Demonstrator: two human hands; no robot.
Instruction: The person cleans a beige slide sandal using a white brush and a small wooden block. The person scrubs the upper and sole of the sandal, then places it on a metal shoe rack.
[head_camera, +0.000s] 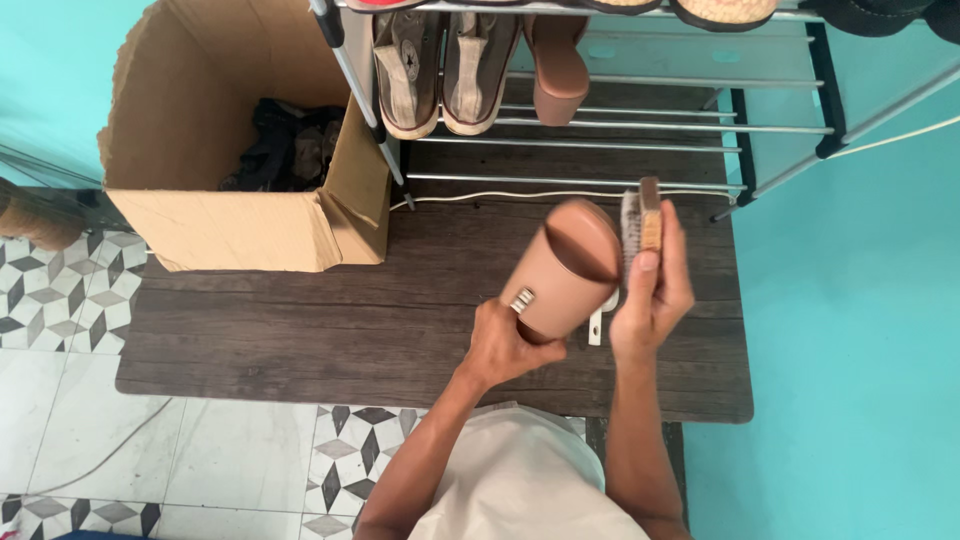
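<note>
Biggest thing here is the dark wood table (300, 330), sitting on patterned tile between turquoise walls. On its left end there's an open cardboard box (240, 220) with some dark stuff piled inside, can't really tell what. Behind the table stands a metal shoe rack (620, 125); a pair of worn grey sneakers (445, 65) and one brown shoe (558, 65) hang toe-down on it, and a white cord (500, 195) runs along the table just under the bottom rail.

Out front, held up over the right half of the table, is a tan-brown shoe (565, 270), small metal buckle on its side and a white strap dangling below. The left hand (505, 345) grips it from underneath, fingers curled snug around the lower end. The right hand (650, 295) is closed around a wooden brush (642, 220), thumb pressed flat on its back, bristles facing the shoe and right up against its edge, touching as far as I can tell.
</note>
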